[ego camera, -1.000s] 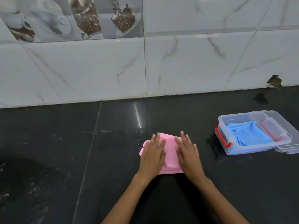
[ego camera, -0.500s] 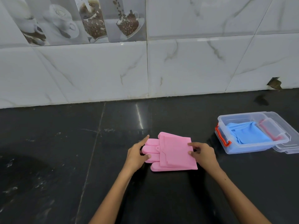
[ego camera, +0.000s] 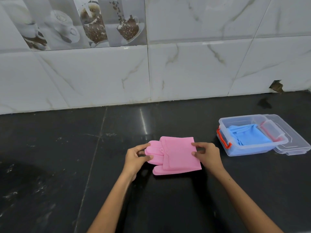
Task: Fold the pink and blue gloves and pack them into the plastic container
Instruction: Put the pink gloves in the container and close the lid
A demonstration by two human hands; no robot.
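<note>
Inspector: Presently, your folded pink rubber gloves (ego camera: 176,153) lie flat on the black stone counter (ego camera: 67,165), left of the clear plastic container with red clips (ego camera: 249,148). Why there?

Operator: Within reach of it, I'd judge.

Inspector: Agreed; the blue gloves (ego camera: 247,135) already sit inside that container, with its lid (ego camera: 292,147) lying open on its far side. Your left hand (ego camera: 134,158) pinches the finger end of the pink bundle, thumb and forefinger curled. Your right hand (ego camera: 207,154) pinches the cuff edge nearest the container.

Operator: Both gripping, then?

Inspector: Yes, both. You appear poised to lift the bundle towards the container without the fold opening.
</note>
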